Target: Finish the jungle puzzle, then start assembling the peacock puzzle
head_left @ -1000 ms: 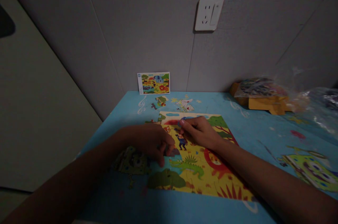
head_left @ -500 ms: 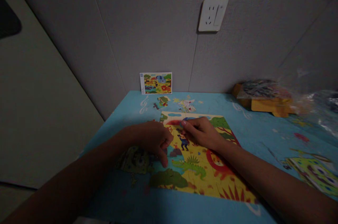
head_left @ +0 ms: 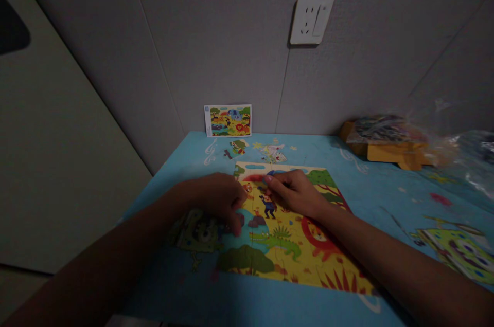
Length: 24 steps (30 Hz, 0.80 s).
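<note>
On the bench [head_left: 372, 203], the puzzle [head_left: 285, 234] lies long axis left-right, sky edge farthest.
Left hand [head_left: 219, 194] and right hand [head_left: 296, 191] curl; each grip's gap and hold I cannot tell.

The left hand [head_left: 218, 196] hides some of the flat, multicoloured animal jigsaw [head_left: 287, 247]; I can't tell what its curled fingers [head_left: 233, 221] touch. The right hand [head_left: 295, 192] covers part of a blue printed shape. The crumpled clear plastic bag [head_left: 465, 157] runs out of sight rightward.
</note>
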Available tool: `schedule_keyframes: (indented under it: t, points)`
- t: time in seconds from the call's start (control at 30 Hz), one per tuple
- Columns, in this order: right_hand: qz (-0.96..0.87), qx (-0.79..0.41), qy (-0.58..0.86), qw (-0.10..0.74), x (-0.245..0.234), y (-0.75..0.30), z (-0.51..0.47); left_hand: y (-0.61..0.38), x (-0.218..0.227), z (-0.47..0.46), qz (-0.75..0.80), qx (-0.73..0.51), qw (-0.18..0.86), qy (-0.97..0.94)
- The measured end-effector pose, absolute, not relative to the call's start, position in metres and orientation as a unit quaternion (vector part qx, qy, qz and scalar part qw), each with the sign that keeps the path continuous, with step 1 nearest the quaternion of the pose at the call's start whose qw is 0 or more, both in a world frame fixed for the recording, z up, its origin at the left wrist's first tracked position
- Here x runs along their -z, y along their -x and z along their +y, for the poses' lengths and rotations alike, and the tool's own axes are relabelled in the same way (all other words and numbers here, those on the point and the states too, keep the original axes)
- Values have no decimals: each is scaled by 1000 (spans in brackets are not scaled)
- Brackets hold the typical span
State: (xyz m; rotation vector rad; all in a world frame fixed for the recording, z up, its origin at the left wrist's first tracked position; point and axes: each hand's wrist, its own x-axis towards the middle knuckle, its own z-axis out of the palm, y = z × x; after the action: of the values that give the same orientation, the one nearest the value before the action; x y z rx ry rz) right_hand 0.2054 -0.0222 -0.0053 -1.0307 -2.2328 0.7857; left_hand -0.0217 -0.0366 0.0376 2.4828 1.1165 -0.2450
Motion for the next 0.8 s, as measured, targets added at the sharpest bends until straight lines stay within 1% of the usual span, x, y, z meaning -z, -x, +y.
schedule_keyframes:
  t: [0.1, 0.23, 0.3, 0.37, 0.43, 0.57, 0.8]
  points:
    - [-831, -298, 383, 273, 6, -205, -22, 32, -32, -23, 430, 50, 144, -890]
    - [-830, -302, 384, 270, 5, -204, -23, 49, -20, 1, 556, -67, -9, -828]
    - [-828, -308, 383, 269, 5, -204, -23, 58, -11, 13, 601, -125, -31, -789]
    - [-827, -311, 384, 267, 4, -204, -24, 65, -1, 24, 599, -187, -45, -777]
    - [-827, -309, 385, 267, 4, -204, -24, 69, 9, 33, 584, -205, -36, -785]
    - [-828, -304, 387, 269, 4, -204, -23, 73, 21, 44, 580, -195, 16, -790]
    - [-832, -302, 380, 268, 4, -203, -23, 69, 13, 44, 571, -238, 54, -784]
